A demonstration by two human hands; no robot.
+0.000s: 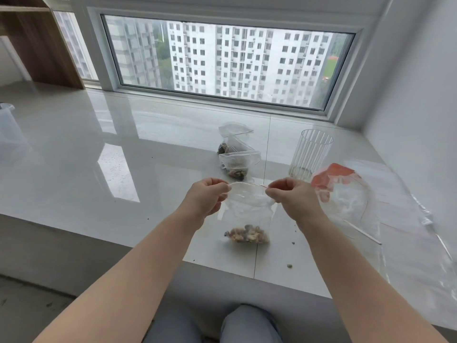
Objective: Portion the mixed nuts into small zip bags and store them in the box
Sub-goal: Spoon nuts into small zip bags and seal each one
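Hands first: our left hand [206, 194] and right hand [288, 194] each pinch one end of the top edge of a small zip bag [247, 209], thumb against fingertips, both clenched on the plastic. We hold the bag up between them, its mouth stretched level from one hand to the other; whether the seal is pressed closed we cannot tell, since the strip is thin and blurred. Below our hands the bag hangs down with a clump of nuts [248, 234] gathered in its bottom, close above the ledge [74, 157].

Just beyond our hands, two more filled bags [236, 154] lie together on the ledge, touching each other. Beyond our right hand stands a clear ribbed glass [310, 154], upright. To the right of that hand sits a big clear bag [346, 194] with a red patch near its top, slumped open. A few crumbs [289, 266] lie on the ledge below our right wrist.
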